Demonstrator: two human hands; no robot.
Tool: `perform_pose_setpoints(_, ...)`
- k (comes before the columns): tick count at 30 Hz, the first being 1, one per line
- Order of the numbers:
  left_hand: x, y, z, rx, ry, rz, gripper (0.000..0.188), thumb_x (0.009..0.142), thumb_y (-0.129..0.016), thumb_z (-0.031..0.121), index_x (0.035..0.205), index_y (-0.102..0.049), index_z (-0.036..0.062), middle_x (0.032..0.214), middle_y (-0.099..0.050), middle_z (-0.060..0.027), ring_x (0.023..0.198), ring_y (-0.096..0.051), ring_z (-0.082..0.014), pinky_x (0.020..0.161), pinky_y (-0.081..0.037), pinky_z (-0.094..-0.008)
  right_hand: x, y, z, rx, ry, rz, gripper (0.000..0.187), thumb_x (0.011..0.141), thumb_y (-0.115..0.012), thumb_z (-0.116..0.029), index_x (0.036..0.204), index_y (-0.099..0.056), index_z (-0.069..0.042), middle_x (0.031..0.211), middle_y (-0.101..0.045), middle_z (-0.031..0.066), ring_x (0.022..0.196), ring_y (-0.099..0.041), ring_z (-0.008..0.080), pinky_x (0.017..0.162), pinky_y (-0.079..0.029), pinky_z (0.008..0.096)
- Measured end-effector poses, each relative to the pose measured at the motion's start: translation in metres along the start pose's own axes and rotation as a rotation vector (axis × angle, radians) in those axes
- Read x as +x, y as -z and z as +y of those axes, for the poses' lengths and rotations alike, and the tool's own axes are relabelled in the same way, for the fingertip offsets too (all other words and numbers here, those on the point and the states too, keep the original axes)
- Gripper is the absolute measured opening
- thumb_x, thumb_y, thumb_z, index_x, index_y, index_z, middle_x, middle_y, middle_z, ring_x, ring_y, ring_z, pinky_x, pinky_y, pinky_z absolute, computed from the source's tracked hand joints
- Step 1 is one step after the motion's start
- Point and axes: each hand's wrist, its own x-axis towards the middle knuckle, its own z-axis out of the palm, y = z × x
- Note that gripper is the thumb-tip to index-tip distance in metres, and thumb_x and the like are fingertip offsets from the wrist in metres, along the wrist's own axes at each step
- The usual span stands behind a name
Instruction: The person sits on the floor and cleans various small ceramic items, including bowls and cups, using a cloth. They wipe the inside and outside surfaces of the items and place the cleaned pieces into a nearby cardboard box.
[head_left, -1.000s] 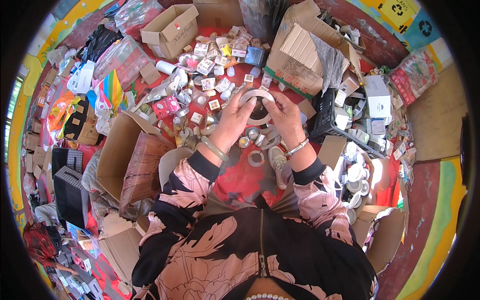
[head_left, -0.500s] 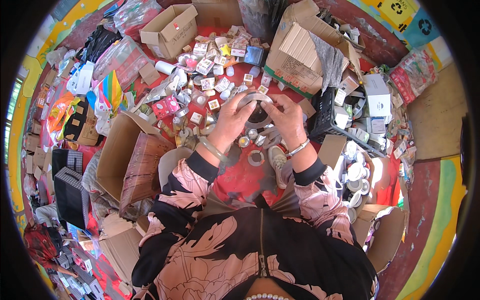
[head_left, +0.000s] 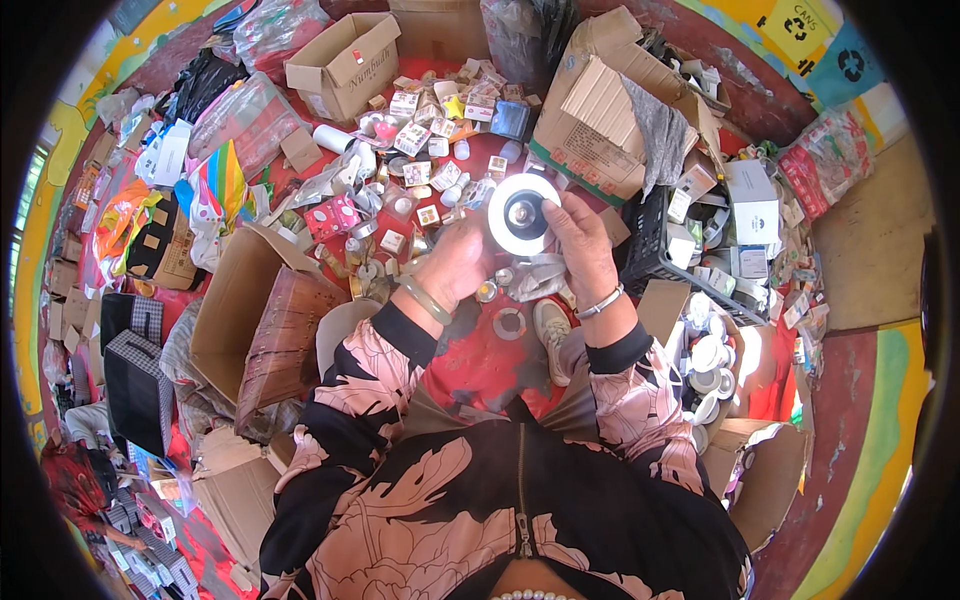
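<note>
Lowered since earlier: left hand, just beside white disc.
Right hand: thumb and fingers clamped on disc's rim. Left fingers: curled, blurred; grip cannot be told.

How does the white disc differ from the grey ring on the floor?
Pose: the white disc is held up in the right hand; the grey ring lies on the floor.
Colour: the disc's rim is bright white, the ring dull grey.
Apparent size: the disc looks larger than the ring.
Shared: both are round.
</note>
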Motion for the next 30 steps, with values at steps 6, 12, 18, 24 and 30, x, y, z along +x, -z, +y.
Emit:
perform_pose_setpoints(6, 0.003, 0.001, 0.003, -0.365, 0.010, 0.039, 0.028, 0.095, -0.044, 0.023, 0.111, -0.053, 0.0014, 0.102, -0.060, -0.0074, 0.090, -0.060, -0.0155, 0.080, -0.050, -0.0315, -0.001, -0.002, 0.002, -0.191, 0.083, -0.065, 0.030, 0.086, -0.062, -0.027, 0.101, -0.058, -0.002, 0.075, -0.057, -0.0015, 0.064, -0.050, 0.0041, 0.056, -0.042, 0.0196)
perform_pose_setpoints(12, 0.000, 0.000, 0.008, -0.326, 0.034, 0.002, 0.044, 0.096, -0.038, 0.037, 0.113, -0.053, -0.0007, 0.104, -0.061, -0.0107, 0.094, -0.061, -0.0190, 0.084, -0.049, -0.0321, -0.005, -0.010, -0.002, -0.439, 0.328, -0.068, 0.031, 0.087, -0.061, -0.028, 0.100, -0.058, -0.001, 0.076, -0.059, 0.0014, 0.063, -0.050, 0.0064, 0.055, -0.043, 0.0233)
perform_pose_setpoints(18, -0.014, -0.009, 0.009, -0.234, -0.001, -0.027, 0.048, 0.094, -0.041, 0.039, 0.123, -0.044, -0.0001, 0.117, -0.054, -0.0123, 0.107, -0.055, -0.0205, 0.092, -0.046, -0.0341, -0.007, 0.005, -0.004, -0.475, 0.068, -0.157, 0.028, 0.087, -0.061, -0.027, 0.093, -0.061, 0.001, 0.071, -0.059, 0.0028, 0.065, -0.051, 0.0075, 0.058, -0.043, 0.0254)
perform_pose_setpoints(24, -0.011, -0.005, 0.015, -0.290, -0.086, -0.121, 0.056, 0.095, -0.034, 0.046, 0.122, -0.045, -0.0019, 0.119, -0.052, -0.0141, 0.110, -0.052, -0.0227, 0.095, -0.042, -0.0365, -0.008, -0.005, -0.004, -0.384, 0.211, -0.143, 0.029, 0.088, -0.059, -0.025, 0.106, -0.056, -0.001, 0.074, -0.059, 0.0016, 0.063, -0.050, 0.0054, 0.056, -0.041, 0.0220)
perform_pose_setpoints(30, -0.016, -0.008, 0.018, -0.273, -0.151, -0.129, 0.046, 0.098, -0.033, 0.033, 0.123, -0.044, -0.0030, 0.121, -0.051, -0.0142, 0.113, -0.049, -0.0232, 0.098, -0.039, -0.0361, -0.012, -0.013, -0.009, -0.074, 0.078, -0.107, 0.024, 0.089, -0.058, -0.022, 0.101, -0.058, -0.002, 0.068, -0.055, -0.0033, 0.055, -0.047, 0.0035, 0.048, -0.036, 0.0186)
